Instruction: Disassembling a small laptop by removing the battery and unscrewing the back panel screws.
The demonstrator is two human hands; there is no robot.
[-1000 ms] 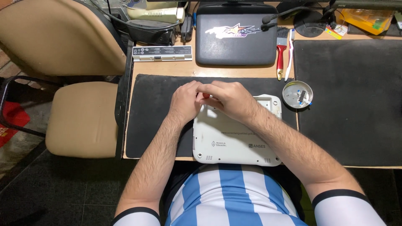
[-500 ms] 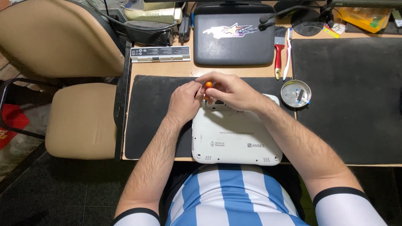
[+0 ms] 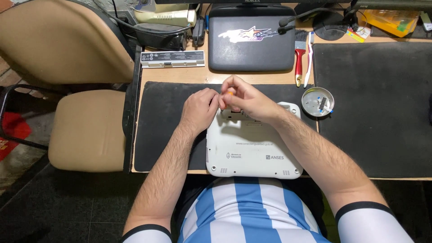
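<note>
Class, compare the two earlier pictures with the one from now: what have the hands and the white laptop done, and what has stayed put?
Both hands have crept toward the far edge of the white laptop. The right hand has lifted a little and now pinches a small orange-tipped tool higher; the left hand stays beside it. The laptop, the round metal dish, the red-handled brush and the dark laptop have not moved.

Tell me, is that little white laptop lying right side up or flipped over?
Flipped over. The white laptop lies shut on the black mat, its underside facing up: vent slots, printed labels and corner feet show. Both hands work at its far edge.
</note>
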